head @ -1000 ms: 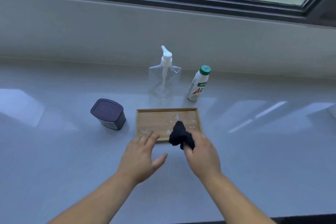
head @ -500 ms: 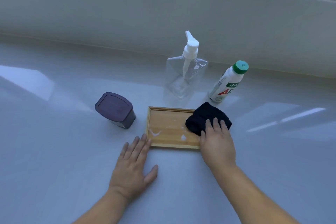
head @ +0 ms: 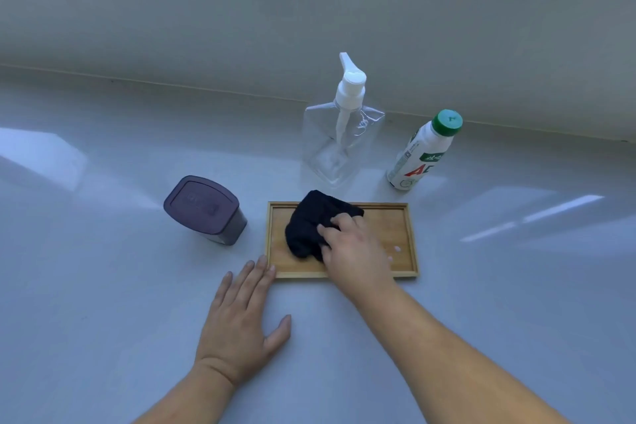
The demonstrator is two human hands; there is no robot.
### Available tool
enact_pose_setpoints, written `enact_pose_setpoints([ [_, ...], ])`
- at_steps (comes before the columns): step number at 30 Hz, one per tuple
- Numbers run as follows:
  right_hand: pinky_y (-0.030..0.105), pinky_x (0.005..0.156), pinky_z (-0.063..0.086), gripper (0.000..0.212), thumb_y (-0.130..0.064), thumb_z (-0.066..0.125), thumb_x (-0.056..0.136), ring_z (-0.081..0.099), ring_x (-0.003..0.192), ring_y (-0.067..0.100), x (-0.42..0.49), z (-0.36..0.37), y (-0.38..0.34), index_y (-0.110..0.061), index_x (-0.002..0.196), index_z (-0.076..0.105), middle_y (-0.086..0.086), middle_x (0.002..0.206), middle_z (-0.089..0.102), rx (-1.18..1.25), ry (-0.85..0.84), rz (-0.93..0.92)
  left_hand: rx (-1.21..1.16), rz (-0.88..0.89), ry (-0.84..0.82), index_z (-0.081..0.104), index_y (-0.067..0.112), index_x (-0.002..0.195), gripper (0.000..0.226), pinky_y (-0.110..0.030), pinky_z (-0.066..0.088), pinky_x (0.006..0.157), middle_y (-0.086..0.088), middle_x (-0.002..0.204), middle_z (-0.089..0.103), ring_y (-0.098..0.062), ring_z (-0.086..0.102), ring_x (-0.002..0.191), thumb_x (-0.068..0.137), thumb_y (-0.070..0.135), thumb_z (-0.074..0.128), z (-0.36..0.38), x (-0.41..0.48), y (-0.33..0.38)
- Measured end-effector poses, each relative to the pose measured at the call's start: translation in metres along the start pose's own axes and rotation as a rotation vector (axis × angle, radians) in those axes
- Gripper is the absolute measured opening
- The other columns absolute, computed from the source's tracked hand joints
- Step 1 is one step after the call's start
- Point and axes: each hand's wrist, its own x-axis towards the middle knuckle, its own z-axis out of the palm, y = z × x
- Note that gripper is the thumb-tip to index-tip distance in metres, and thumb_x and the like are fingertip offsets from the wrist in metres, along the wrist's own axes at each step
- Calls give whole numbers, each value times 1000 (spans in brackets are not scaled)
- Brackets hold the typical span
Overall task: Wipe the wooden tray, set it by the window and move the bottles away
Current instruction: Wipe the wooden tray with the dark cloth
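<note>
Head view is showing a right hand (head: 356, 253) pressing a crumpled black cloth (head: 315, 225) onto the left half of a shallow rectangular wooden tray (head: 395, 227), fingers curled onto the fabric. Left hand (head: 242, 317) is lying open and flat, fingertips touching the tray's near left corner. Just behind the tray, a clear pump bottle (head: 339, 144) and a white green-capped bottle (head: 421, 151) are standing; a dark purple lidded jar (head: 204, 210) is sitting to its left. Everything is resting on a glossy pale counter (head: 103, 286) below a grey wall; the window frame is mostly cropped off.
</note>
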Motion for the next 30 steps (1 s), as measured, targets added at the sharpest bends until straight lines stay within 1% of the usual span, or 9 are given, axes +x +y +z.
enact_pose_setpoints([
  [3, 39, 71, 56, 29, -15, 77, 82, 62, 94, 35, -15, -15, 53, -15, 111, 80, 9, 108, 69, -55, 32, 177, 1, -4, 12, 49, 12, 150, 81, -54, 28, 120, -3, 160, 41, -22, 39, 147, 82, 55, 59, 0, 1, 1],
  [6, 43, 71, 56, 27, -12, 76, 82, 59, 93, 37, -22, -25, 83, -13, 109, 79, 11, 106, 68, -131, 21, 255, -1, -8, 2, 48, 12, 150, 82, -54, 27, 120, -2, 161, 40, -23, 38, 148, 82, 56, 59, 0, 0, 1],
  [9, 42, 66, 53, 18, -8, 73, 81, 54, 90, 36, -22, -23, 76, -10, 98, 75, 12, 103, 64, -138, 4, 274, 2, -3, -18, 45, 13, 153, 87, -53, 25, 121, -2, 163, 36, -22, 34, 150, 80, 60, 60, -1, -1, 2],
  [12, 42, 67, 52, 14, -7, 70, 83, 51, 93, 34, -24, -22, 70, -10, 97, 70, 11, 103, 62, -89, -2, 305, -24, 14, -24, 44, 17, 153, 90, -53, 21, 122, -2, 165, 33, -22, 29, 152, 78, 61, 64, -2, -2, 0],
  [15, 40, 69, 51, 11, -12, 69, 85, 51, 95, 31, -33, -28, 74, -13, 97, 69, 7, 103, 59, -71, -38, 331, -24, 8, -24, 51, 18, 148, 84, -54, 24, 121, -2, 164, 35, -22, 31, 152, 77, 60, 66, -2, -2, 0],
  [17, 35, 67, 46, 7, -14, 68, 85, 52, 91, 28, -45, -33, 71, -13, 92, 69, 2, 97, 54, -44, -81, 345, -10, 3, -22, 56, 16, 144, 80, -55, 27, 120, -2, 163, 37, -23, 34, 150, 77, 60, 66, -1, -2, 0],
  [21, 31, 62, 39, 9, -18, 68, 86, 52, 79, 20, -55, -33, 33, -15, 93, 72, -4, 93, 51, 114, -168, 300, -6, 7, -16, 60, 16, 141, 79, -55, 28, 119, -3, 161, 39, -24, 38, 148, 76, 60, 66, 0, -1, -1],
  [25, 29, 63, 34, 13, -23, 67, 86, 61, 85, 28, -24, -15, -28, -16, 92, 76, 4, 100, 60, 226, -193, 149, -3, -1, -35, 59, 18, 140, 78, -54, 26, 120, -2, 162, 38, -23, 36, 149, 75, 60, 66, -1, 0, 0],
  [30, 32, 65, 39, 18, -19, 60, 89, 60, 90, 28, 13, 7, -76, -11, 100, 72, 5, 108, 55, 215, -183, 129, 25, -29, -66, 62, 18, 136, 74, -54, 23, 121, -5, 148, 55, -24, 37, 149, 77, 62, 64, -3, 2, 0],
])
